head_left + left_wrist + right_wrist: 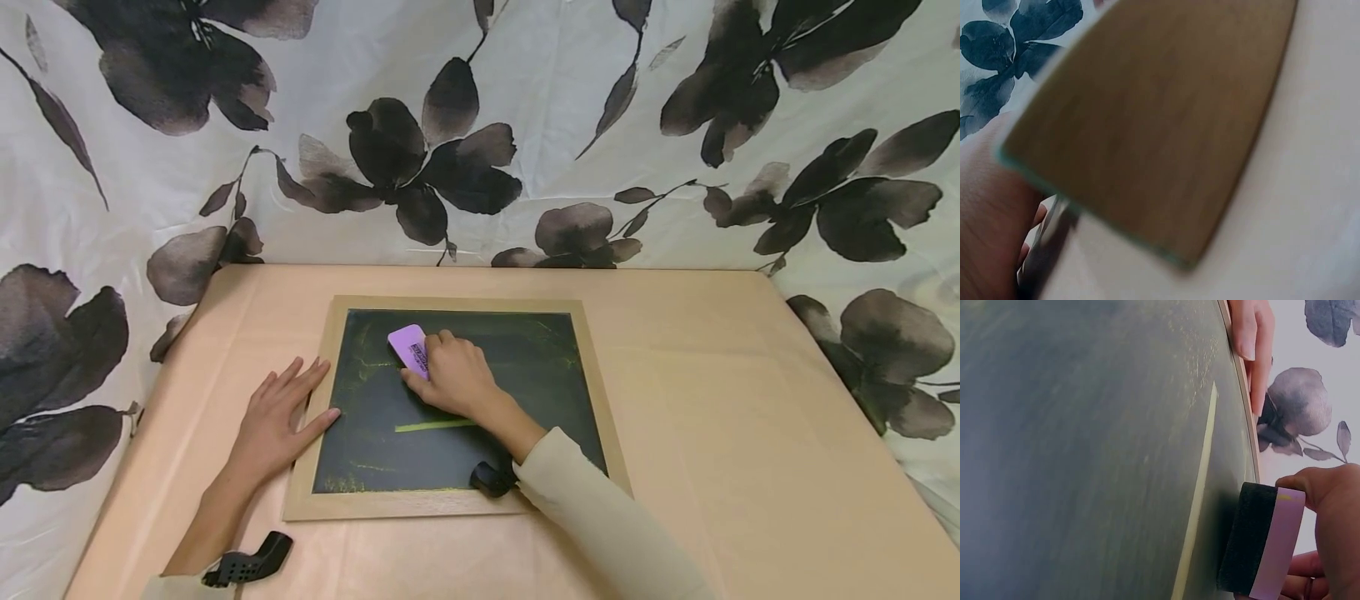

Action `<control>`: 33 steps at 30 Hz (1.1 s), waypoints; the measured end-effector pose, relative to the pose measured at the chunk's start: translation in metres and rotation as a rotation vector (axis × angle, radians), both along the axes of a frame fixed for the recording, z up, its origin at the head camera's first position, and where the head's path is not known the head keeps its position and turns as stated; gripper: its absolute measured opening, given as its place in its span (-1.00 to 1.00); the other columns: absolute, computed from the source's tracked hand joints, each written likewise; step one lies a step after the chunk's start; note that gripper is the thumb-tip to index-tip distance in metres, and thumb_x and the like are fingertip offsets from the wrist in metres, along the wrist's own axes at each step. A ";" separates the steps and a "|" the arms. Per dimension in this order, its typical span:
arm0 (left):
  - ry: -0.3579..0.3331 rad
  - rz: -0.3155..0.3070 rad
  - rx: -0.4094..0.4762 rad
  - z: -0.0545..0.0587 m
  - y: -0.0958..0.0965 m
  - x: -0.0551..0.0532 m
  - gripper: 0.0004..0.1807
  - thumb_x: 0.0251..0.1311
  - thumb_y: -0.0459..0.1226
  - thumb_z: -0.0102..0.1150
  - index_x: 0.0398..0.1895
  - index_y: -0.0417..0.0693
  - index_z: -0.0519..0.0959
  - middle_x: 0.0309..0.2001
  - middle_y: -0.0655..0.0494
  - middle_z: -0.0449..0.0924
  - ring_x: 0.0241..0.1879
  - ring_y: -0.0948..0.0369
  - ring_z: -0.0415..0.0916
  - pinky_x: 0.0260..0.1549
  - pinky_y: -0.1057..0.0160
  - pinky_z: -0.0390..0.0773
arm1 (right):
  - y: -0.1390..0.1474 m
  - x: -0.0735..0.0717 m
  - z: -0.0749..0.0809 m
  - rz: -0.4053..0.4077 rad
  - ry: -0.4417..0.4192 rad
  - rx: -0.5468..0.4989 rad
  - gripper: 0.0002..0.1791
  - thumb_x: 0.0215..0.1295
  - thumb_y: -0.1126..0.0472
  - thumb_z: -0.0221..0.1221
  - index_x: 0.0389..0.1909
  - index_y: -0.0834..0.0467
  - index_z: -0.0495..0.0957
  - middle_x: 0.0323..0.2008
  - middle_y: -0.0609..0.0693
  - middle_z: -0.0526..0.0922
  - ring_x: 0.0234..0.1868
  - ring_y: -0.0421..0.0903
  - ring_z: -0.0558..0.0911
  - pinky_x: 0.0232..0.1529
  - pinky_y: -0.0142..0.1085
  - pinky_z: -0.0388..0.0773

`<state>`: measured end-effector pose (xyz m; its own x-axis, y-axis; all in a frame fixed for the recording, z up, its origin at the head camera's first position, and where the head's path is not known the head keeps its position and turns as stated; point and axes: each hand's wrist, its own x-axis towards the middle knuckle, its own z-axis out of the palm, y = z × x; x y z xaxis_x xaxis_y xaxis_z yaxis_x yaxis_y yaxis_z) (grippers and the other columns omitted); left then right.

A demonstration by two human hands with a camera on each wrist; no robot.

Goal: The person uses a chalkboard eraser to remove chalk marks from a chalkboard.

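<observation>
A chalkboard (465, 367) in a pale wooden frame lies on the table. Toward its upper left, my right hand (457, 375) grips a chalkboard eraser (408, 346), purple on top with a dark felt layer. In the right wrist view the thumb and fingers hold the sides of the eraser (1279, 544). A yellow-green chalk line (431, 426) runs across the lower middle of the board, partly behind my right wrist. My left hand (277, 417) rests on the frame's left side, fingers spread. A blurred brown panel (1147, 125) covers much of the left wrist view.
The board lies on a table with a plain peach cover (720, 400). Behind and beside it hangs a white cloth (555, 100) with dark flowers. Yellowish chalk dust (345, 483) marks the board's edges. Black wrist devices (251, 562) sit on both arms.
</observation>
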<state>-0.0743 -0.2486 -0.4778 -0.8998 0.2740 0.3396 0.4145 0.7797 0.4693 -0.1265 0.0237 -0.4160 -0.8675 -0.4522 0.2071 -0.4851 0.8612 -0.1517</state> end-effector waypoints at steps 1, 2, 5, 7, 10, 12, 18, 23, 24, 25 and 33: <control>0.001 0.000 -0.001 0.000 0.000 0.000 -0.22 0.15 0.03 0.25 0.42 0.01 0.28 0.31 -0.13 0.34 0.39 -0.07 0.07 0.35 -0.13 -0.09 | -0.002 0.000 0.000 0.002 -0.003 0.002 -0.48 0.22 -0.22 0.15 -0.28 0.23 0.56 -0.48 0.01 0.46 -0.54 -0.06 0.52 -0.60 -0.18 0.53; 0.002 0.000 -0.001 0.000 0.000 0.000 -0.22 0.15 0.03 0.25 0.42 0.01 0.28 0.31 -0.13 0.34 0.39 -0.07 0.07 0.34 -0.13 -0.09 | -0.005 -0.001 0.000 0.005 -0.006 0.006 -0.47 0.23 -0.22 0.14 -0.27 0.23 0.56 -0.47 0.01 0.47 -0.53 -0.06 0.53 -0.60 -0.18 0.53; 0.003 -0.003 -0.001 0.000 -0.001 0.000 -0.23 0.16 0.02 0.25 0.42 0.01 0.28 0.32 -0.12 0.33 0.40 -0.06 0.06 0.34 -0.12 -0.08 | -0.012 -0.001 0.000 0.017 -0.008 0.007 -0.47 0.23 -0.22 0.14 -0.26 0.23 0.57 -0.47 0.01 0.48 -0.53 -0.05 0.54 -0.59 -0.18 0.54; 0.004 -0.003 0.000 -0.001 -0.001 0.001 -0.23 0.15 0.02 0.25 0.42 0.01 0.28 0.32 -0.11 0.33 0.40 -0.06 0.06 0.34 -0.13 -0.08 | -0.018 -0.002 0.000 0.023 -0.005 0.010 -0.48 0.23 -0.23 0.14 -0.27 0.22 0.57 -0.47 0.00 0.48 -0.53 -0.06 0.53 -0.60 -0.19 0.53; 0.002 -0.004 0.001 -0.002 -0.002 0.000 -0.23 0.16 0.02 0.25 0.42 0.02 0.28 0.33 -0.10 0.33 0.40 -0.05 0.05 0.35 -0.12 -0.09 | -0.025 -0.003 -0.001 0.027 0.002 0.017 -0.47 0.22 -0.24 0.14 -0.27 0.21 0.58 -0.46 -0.01 0.48 -0.54 -0.08 0.53 -0.60 -0.21 0.53; 0.003 -0.001 0.001 -0.002 -0.002 0.000 -0.23 0.16 0.02 0.25 0.42 0.02 0.28 0.33 -0.09 0.33 0.40 -0.06 0.06 0.34 -0.12 -0.08 | -0.030 -0.004 -0.001 0.032 0.002 0.026 -0.46 0.22 -0.24 0.14 -0.25 0.21 0.58 -0.45 -0.01 0.48 -0.53 -0.09 0.53 -0.59 -0.21 0.54; 0.008 -0.007 0.002 -0.003 -0.002 -0.001 -0.24 0.16 0.02 0.25 0.41 0.00 0.30 0.33 -0.08 0.33 0.39 -0.07 0.06 0.34 -0.14 -0.08 | -0.042 -0.005 -0.002 0.050 -0.008 0.052 -0.42 0.21 -0.26 0.14 -0.14 0.21 0.59 -0.43 -0.02 0.49 -0.50 -0.11 0.53 -0.58 -0.23 0.54; 0.009 -0.012 0.006 -0.001 -0.006 0.000 -0.25 0.16 0.02 0.25 0.41 0.00 0.30 0.32 -0.09 0.34 0.39 -0.07 0.07 0.34 -0.14 -0.07 | -0.047 -0.001 0.000 0.079 -0.014 0.057 -0.44 0.19 -0.27 0.16 -0.10 0.16 0.59 -0.38 -0.05 0.47 -0.47 -0.17 0.49 -0.58 -0.30 0.49; 0.008 -0.012 0.007 -0.001 -0.007 0.000 -0.25 0.16 0.02 0.25 0.40 0.00 0.31 0.32 -0.09 0.34 0.39 -0.07 0.07 0.33 -0.14 -0.07 | -0.047 0.000 0.000 0.088 -0.015 0.057 -0.43 0.19 -0.27 0.17 -0.08 0.15 0.58 -0.36 -0.05 0.47 -0.45 -0.18 0.48 -0.59 -0.31 0.48; 0.007 -0.013 0.006 -0.001 -0.008 0.001 -0.25 0.16 0.02 0.25 0.40 0.00 0.31 0.32 -0.09 0.34 0.39 -0.08 0.07 0.33 -0.15 -0.07 | -0.047 0.002 0.000 0.095 -0.017 0.058 -0.43 0.19 -0.26 0.18 -0.05 0.14 0.58 -0.33 -0.06 0.46 -0.43 -0.19 0.47 -0.58 -0.33 0.48; -0.010 -0.049 -0.015 0.000 -0.017 0.003 -0.24 0.19 0.03 0.22 0.42 -0.03 0.28 0.33 -0.10 0.32 0.40 -0.06 0.06 0.35 -0.10 -0.09 | -0.051 0.014 0.000 0.090 -0.002 0.053 -0.40 0.18 -0.22 0.21 0.07 0.13 0.56 -0.34 -0.04 0.42 -0.44 -0.18 0.39 -0.64 -0.38 0.41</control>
